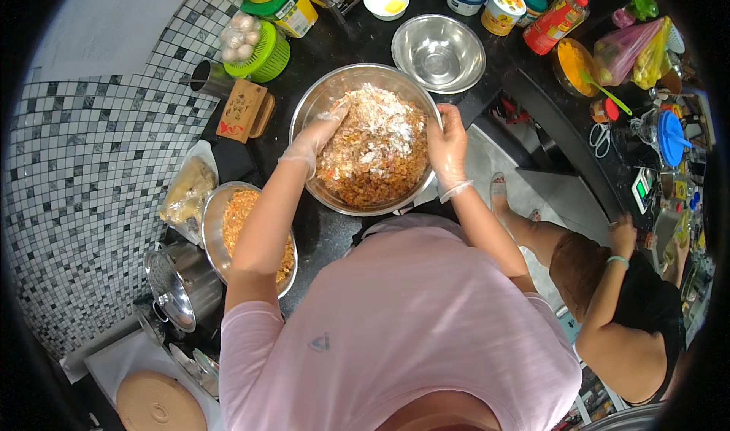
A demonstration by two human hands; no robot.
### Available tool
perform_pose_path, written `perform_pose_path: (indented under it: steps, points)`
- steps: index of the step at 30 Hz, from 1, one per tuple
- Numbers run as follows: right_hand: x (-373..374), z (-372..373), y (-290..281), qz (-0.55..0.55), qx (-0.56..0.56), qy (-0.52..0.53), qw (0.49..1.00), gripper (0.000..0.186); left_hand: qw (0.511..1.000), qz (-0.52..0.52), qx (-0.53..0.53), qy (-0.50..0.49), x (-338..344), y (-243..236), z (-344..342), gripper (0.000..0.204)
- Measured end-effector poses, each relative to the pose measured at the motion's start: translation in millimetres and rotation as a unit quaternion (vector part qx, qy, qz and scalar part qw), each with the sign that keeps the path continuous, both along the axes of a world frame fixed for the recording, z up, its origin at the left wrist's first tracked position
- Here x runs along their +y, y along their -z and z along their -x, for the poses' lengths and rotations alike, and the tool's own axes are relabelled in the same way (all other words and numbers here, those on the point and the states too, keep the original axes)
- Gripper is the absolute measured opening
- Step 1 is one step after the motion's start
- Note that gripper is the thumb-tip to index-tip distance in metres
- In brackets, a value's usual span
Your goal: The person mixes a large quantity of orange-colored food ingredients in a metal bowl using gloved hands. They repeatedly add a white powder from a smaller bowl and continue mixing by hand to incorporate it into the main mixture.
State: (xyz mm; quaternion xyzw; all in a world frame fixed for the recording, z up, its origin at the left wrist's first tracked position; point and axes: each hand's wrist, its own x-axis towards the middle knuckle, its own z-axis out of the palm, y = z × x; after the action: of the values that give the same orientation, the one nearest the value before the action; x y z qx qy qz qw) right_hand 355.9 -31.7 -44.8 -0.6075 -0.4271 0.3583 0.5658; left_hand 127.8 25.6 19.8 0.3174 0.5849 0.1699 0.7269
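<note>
A large steel mixing bowl (303, 111) holds an orange-brown minced mixture (365, 176) with white powder (380, 119) heaped over its far and middle part. My left hand (323, 129), in a clear plastic glove, reaches over the left side of the bowl. Its fingers are stretched out and pressed into the mixture, their tips partly buried. On the right, my right hand (449, 146), also gloved, is closed on the bowl's rim, thumb toward the inside. Beside my left forearm stands a second steel bowl (211, 210) of orange minced mixture, partly covered by that arm.
An empty steel bowl (439, 54) and a small white bowl (386, 2) stand beyond. A wooden block (242, 110), green basket (268, 53) and lidded pot (182, 283) line the left. At right, another person (631, 317) stands by a counter with scissors (600, 139) and a red bottle (555, 25).
</note>
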Motion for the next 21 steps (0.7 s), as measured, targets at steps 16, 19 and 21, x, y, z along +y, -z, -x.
perform_pose_path:
  steps: [16,19,21]
  points:
    - [-1.8,2.0,-21.5,0.051,-0.01,-0.023,0.998,0.014,0.973,-0.018,0.009,0.229,35.1,38.4,13.0,0.048]
    - [-2.4,2.0,-26.6,0.047,-0.019,-0.022,0.998,0.014,0.982,-0.053,0.0,0.183,18.4,6.4,-4.0,0.045]
    - [-0.4,1.7,-19.1,0.025,0.01,-0.012,1.0,0.014,0.953,-0.147,0.098,0.245,12.1,-0.4,-12.2,0.047]
